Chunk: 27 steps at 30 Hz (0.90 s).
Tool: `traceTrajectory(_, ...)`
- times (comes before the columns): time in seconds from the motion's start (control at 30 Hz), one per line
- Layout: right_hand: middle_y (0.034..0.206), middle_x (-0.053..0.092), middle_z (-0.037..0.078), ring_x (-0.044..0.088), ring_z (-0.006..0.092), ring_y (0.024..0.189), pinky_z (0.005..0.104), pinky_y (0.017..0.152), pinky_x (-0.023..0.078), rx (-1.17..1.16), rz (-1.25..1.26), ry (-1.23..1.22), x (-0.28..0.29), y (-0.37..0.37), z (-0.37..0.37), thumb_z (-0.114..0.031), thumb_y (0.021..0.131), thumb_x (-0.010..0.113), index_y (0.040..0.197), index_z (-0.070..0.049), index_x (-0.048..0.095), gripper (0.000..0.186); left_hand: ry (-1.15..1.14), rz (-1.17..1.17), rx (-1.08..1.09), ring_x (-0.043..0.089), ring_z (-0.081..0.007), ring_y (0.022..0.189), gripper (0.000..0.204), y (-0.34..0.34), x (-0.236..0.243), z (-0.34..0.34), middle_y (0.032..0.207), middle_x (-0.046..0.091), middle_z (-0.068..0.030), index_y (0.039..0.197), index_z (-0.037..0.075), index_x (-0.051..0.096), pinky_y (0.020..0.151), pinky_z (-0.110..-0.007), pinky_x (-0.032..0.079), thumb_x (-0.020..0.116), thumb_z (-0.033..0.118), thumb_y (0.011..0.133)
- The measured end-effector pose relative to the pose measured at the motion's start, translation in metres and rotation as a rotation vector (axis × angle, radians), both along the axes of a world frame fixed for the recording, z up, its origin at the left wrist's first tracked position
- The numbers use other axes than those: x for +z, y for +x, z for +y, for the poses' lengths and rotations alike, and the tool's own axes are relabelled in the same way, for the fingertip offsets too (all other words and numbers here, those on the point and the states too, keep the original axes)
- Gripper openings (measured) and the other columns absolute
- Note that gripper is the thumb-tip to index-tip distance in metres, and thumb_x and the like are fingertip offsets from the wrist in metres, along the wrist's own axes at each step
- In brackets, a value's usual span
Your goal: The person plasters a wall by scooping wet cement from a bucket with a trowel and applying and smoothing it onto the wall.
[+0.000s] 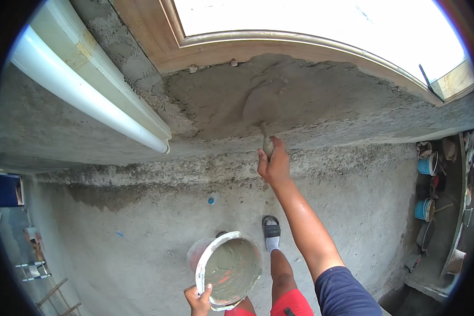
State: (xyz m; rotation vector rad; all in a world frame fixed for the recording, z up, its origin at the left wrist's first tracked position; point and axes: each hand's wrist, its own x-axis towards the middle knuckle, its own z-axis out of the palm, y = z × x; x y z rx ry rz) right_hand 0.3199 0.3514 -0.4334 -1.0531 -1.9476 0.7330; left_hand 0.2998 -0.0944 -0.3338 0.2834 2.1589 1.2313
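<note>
My right hand [274, 162] is closed round the handle of a trowel [262, 113]. The trowel's grey blade lies on the wet mortar [321, 92] spread over the window sill and is hard to tell from it. Low in the view, my left hand [198, 300] grips the rim of a white bucket [200, 271], thumb over the edge. Inside the tilted bucket is grey wet mortar [237, 263], with a reddish patch of the bucket showing through.
A wooden window frame [168, 55] borders the sill. White pipes [97, 95] lean at the left. Blue buckets [423, 209] stand along the right side. A ladder [34, 271] is at the lower left, and a small bottle [211, 200] is on the concrete floor.
</note>
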Motion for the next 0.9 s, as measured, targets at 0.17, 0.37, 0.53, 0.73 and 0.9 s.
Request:
traceTrajectory(0.17,0.104,0.064,0.025,0.065,0.0483,0.086,0.0491,0.073,0.054,0.239,-0.131,-0.011,-0.052,0.037,-0.014,-0.020,0.089,0.068,0.122,-0.001,0.053,0.040,-0.006,-0.009,0.017,0.043,-0.0058,0.058,0.032,-0.009,0.001,-0.001,0.057,0.049,0.0042,0.061,0.000,0.052,0.052,-0.029,0.033,0.073,0.012,0.082)
traceTrajectory(0.37,0.101,0.066,0.022,0.067,0.0436,0.080,0.0436,0.069,0.055,0.175,0.138,0.107,0.012,0.058,0.006,-0.021,0.091,0.068,0.120,-0.003,0.055,0.037,-0.015,0.036,-0.013,0.044,-0.0064,0.059,0.033,-0.016,-0.001,-0.013,0.058,0.051,0.0032,0.063,-0.001,0.053,0.053,-0.029,0.035,0.074,0.014,0.084)
traceTrajectory(0.53,0.095,0.066,0.019,0.067,0.0414,0.077,0.0444,0.066,0.055,0.120,-0.090,0.112,0.032,0.047,0.025,-0.021,0.088,0.070,0.120,-0.003,0.055,0.040,-0.035,0.045,-0.030,0.042,-0.0064,0.058,0.034,-0.011,0.008,-0.005,0.057,0.050,0.0032,0.062,-0.001,0.052,0.052,-0.030,0.034,0.074,0.013,0.084)
traceTrajectory(0.73,0.093,0.065,0.017,0.068,0.0387,0.075,0.0445,0.060,0.055,0.188,-0.268,0.188,0.009,0.049,-0.007,-0.021,0.084,0.074,0.118,-0.004,0.055,0.042,-0.050,0.006,-0.009,0.042,-0.0063,0.056,0.035,0.002,0.009,0.003,0.056,0.048,0.0035,0.060,-0.001,0.050,0.050,-0.030,0.033,0.073,0.012,0.082)
traceTrajectory(0.9,0.095,0.065,0.018,0.068,0.0407,0.076,0.0463,0.059,0.054,0.094,-0.044,0.205,0.015,0.025,-0.006,-0.021,0.086,0.073,0.117,-0.004,0.054,0.041,-0.083,-0.051,-0.035,0.043,-0.0062,0.056,0.032,0.003,0.004,-0.005,0.056,0.049,0.0035,0.061,-0.002,0.053,0.050,-0.030,0.033,0.073,0.011,0.081)
